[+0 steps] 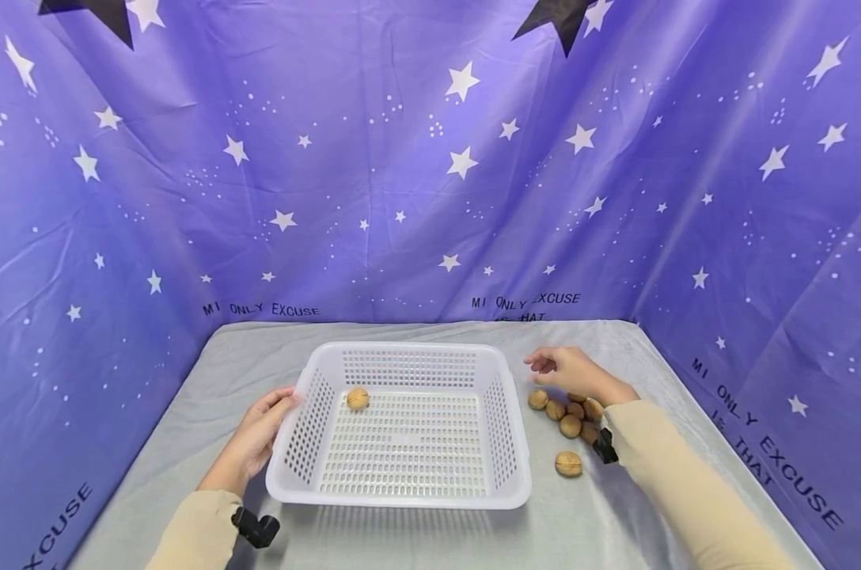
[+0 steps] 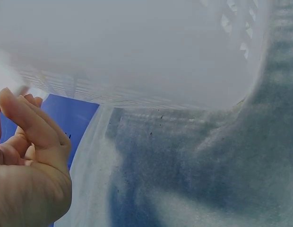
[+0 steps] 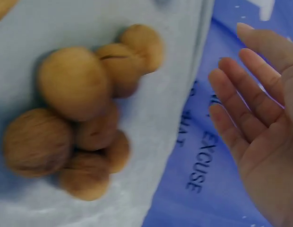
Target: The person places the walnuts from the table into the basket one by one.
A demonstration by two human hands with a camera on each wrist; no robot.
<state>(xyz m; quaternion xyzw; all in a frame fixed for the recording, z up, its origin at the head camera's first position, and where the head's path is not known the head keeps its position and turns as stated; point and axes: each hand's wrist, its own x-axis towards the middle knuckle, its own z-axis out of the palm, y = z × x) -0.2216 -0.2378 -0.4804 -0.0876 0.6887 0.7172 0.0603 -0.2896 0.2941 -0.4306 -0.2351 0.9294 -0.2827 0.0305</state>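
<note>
My left hand grips the left rim of a white plastic basket, thumb on the rim; the left wrist view shows its curled fingers at the basket's edge. One walnut lies inside the basket, toward the back left. Above the table to the right, my right hand holds nothing, its fingers loosely bent in the head view. In the right wrist view the empty palm faces a pile of walnuts. That pile lies just below and in front of the hand.
A single walnut sits apart, nearer the front, between the basket and the right sleeve. Grey cloth covers the table. Purple star-patterned curtains stand at the back and both sides.
</note>
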